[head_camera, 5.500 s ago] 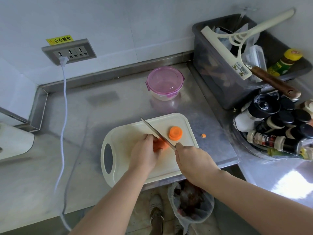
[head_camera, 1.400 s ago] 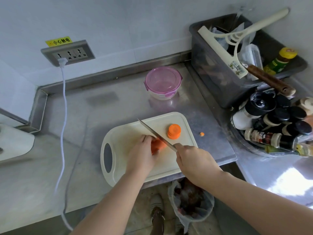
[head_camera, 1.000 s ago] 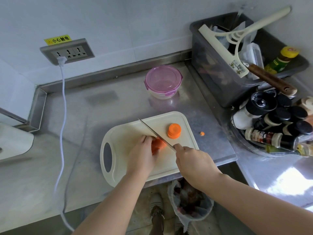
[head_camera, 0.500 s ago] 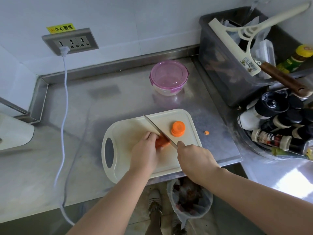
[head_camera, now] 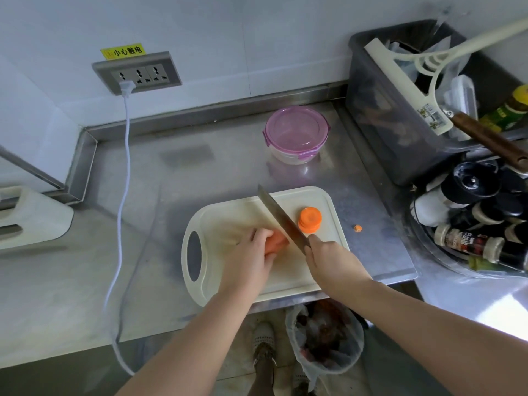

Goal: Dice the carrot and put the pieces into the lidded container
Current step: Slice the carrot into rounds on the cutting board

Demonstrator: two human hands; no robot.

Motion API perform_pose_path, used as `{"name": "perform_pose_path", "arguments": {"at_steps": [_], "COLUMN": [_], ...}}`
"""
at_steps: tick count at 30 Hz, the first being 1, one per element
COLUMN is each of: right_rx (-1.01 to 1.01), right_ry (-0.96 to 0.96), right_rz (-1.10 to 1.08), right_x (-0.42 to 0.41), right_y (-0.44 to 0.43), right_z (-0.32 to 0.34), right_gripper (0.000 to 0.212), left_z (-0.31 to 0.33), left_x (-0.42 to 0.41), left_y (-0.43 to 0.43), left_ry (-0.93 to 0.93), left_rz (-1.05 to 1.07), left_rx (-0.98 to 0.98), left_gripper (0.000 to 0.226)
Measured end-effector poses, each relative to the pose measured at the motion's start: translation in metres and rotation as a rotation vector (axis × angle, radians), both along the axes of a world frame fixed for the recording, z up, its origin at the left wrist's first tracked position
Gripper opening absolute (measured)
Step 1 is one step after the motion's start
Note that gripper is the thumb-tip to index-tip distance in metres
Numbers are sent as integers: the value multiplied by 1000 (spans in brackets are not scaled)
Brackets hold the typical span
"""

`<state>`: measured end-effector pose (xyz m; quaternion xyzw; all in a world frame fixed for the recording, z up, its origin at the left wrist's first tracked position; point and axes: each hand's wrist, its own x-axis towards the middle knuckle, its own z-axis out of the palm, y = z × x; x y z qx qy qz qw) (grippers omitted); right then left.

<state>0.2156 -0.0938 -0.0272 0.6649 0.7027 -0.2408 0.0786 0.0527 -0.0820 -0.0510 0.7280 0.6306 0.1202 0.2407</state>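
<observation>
Head — knife [head_camera: 278, 217], carrot [head_camera: 275, 240], board [head_camera: 228, 218] at counter [head_camera: 200, 167] edge

The left hand [head_camera: 249, 257] holds the orange carrot stub [head_camera: 275, 242] while the right hand [head_camera: 328, 260] grips the steel knife [head_camera: 280, 215], both forearms extended.

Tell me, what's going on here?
A person is cutting a carrot on a board. The left hand holds the carrot down while the right hand grips a knife against it. A few slices sit stacked beside the blade. The container behind the board has its lid on, and one bit lies on the counter.
</observation>
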Motion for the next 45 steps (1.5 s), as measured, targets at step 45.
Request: {"name": "perform_pose_path", "arguments": {"at_steps": [45], "right_rx": [-74], "right_ry": [49], "right_rz": [45], "right_x": [-9], "right_y": [13], "right_z": [-9], "right_gripper": [23], "left_z": [-2], "left_x": [-11], "left_y": [5], "left_ry": [-54], "left_rz": [87], "left_rx": [-29], "left_gripper": [29]}}
